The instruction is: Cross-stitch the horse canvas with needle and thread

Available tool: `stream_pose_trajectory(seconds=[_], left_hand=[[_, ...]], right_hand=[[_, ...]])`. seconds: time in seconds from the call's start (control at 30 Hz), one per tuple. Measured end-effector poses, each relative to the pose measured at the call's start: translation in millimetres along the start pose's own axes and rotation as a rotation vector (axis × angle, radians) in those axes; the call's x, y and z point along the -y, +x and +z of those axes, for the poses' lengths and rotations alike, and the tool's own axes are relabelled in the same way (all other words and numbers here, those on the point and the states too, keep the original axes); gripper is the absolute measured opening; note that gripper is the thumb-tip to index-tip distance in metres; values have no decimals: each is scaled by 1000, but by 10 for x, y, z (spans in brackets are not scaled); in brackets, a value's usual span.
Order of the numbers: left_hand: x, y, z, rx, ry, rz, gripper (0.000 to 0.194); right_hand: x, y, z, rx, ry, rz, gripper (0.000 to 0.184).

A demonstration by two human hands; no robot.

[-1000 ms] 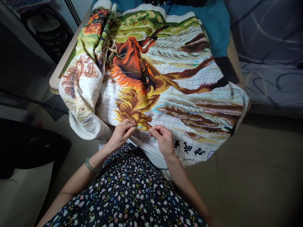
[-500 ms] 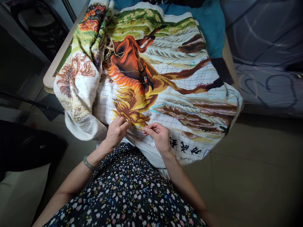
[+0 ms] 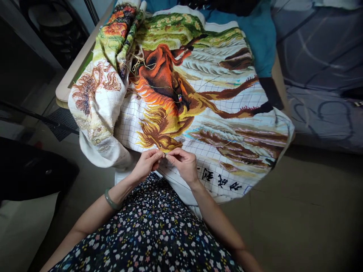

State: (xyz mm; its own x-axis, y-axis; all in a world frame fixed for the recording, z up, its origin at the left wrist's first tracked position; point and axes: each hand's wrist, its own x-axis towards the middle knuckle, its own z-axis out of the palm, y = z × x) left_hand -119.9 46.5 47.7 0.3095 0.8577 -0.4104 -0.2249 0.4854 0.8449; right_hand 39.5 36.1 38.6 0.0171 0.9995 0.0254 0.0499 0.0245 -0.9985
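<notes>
A large cross-stitch cloth (image 3: 210,87) with a horse picture and printed grid lines spreads over the table and hangs toward my lap. Over its near edge, just below the horse's head (image 3: 167,141), my left hand (image 3: 149,162) and my right hand (image 3: 183,162) meet fingertip to fingertip. Both are closed in a pinch; whatever lies between the fingertips is too small to make out. At the left, part of the cloth is gathered in a bunched roll (image 3: 104,94). Loose yellowish threads (image 3: 138,64) lie on the fabric near the roll.
The table's pale edge (image 3: 64,88) shows at the left, and a teal cloth (image 3: 261,41) lies beneath the stitching. Beside the table on the right stands a grey patterned bed or sofa (image 3: 320,68). A dark chair (image 3: 53,30) is at the back left.
My hands have come together from slightly apart, the left moving right and both now pinching at one spot. The whole view has shifted slightly.
</notes>
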Motion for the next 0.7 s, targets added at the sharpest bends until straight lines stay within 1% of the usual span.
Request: stream_pose_trajectory(seconds=[0.13,0.3,0.5,0.7], left_hand=[[-1,-5,-1,22,-29,-16,44],[2,-8,-5,22,-29,-18,44],[11,-9,-15,29,-21,5,43],[22,-1,-22,31,-20,-1,44]], right_hand=[[30,-5,-78,60,-156,-90,7],[55,17,-104,64,-210,-169,10],[64,29,-75,81,-244,-180,11],[47,25,-66,73,-264,-193,11]])
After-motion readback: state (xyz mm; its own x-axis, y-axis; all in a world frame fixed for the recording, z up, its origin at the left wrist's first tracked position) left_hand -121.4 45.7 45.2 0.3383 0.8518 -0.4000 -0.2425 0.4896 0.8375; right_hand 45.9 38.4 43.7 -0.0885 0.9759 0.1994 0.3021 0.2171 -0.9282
